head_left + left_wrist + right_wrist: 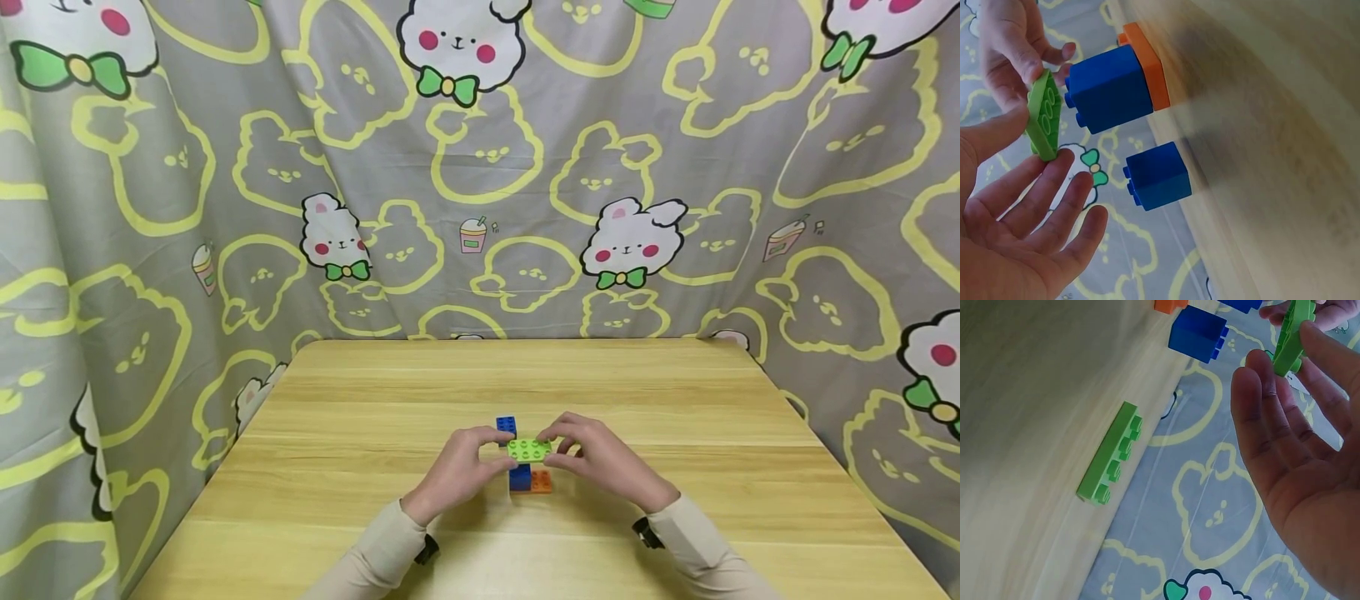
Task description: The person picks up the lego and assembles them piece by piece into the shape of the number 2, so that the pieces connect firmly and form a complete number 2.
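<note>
in the head view, the fingers of the left hand (463,461) and the right hand (602,457) pinched a green brick (529,451) between them, low in the middle of the frame. it hid the top of a blue brick (520,479) stacked on an orange brick (541,482). the left fingers partly covered another blue brick (506,424), slightly higher up. a second green brick (1109,456) lay on the surface (375,400), left of centre in the right wrist view, whose top edge cut off the orange brick.

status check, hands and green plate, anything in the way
Left hand and right hand pinching green plate. Plate raised, apart from blue block on orange plate. Nothing plainly in the way.
</note>
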Available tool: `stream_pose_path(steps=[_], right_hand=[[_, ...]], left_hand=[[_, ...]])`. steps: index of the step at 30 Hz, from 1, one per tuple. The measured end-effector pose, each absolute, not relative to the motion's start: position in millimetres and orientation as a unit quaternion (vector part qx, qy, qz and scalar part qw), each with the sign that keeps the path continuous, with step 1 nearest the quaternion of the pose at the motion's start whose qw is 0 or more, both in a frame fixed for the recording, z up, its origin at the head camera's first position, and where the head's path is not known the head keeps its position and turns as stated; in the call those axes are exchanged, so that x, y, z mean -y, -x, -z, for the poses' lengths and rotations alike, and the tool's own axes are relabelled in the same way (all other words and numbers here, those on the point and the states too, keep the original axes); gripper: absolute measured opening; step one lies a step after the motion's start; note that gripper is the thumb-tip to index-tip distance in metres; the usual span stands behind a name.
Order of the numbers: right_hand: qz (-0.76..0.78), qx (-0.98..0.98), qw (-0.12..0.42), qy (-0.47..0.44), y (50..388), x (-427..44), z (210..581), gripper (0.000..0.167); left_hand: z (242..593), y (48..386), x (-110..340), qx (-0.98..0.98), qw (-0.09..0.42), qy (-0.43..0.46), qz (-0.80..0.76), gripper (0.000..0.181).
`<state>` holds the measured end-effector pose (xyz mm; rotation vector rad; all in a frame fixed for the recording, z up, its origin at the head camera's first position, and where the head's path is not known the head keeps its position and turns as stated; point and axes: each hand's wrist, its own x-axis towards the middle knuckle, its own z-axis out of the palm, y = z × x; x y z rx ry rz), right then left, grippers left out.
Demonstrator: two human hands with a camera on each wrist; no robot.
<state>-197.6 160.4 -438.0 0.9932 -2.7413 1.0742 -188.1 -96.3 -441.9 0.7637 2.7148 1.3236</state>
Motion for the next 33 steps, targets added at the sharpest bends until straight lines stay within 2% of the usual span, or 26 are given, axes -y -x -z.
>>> stream_pose_path(steps=[12, 29, 33], right_hand=[[-0.343, 0.88, 0.005, -0.329, 197.4, -156.3, 445.6, 0.024], [-0.332, 0.889, -0.015, -0.316, 195.7, -153.6, 449.7, 0.022], [-0.335, 0.888, -0.017, -0.316, 194.9, -151.0, 450.0, 0.027]], left_hand=[[445.2, 189.7, 96.5, -0.897, 0.02, -0.252, -0.362, 0.035], [447.9, 189.7, 96.7, -0.895, 0.029, -0.267, -0.356, 0.03], [448.2, 189.0, 96.4, -0.887, 0.042, -0.266, -0.374, 0.03]])
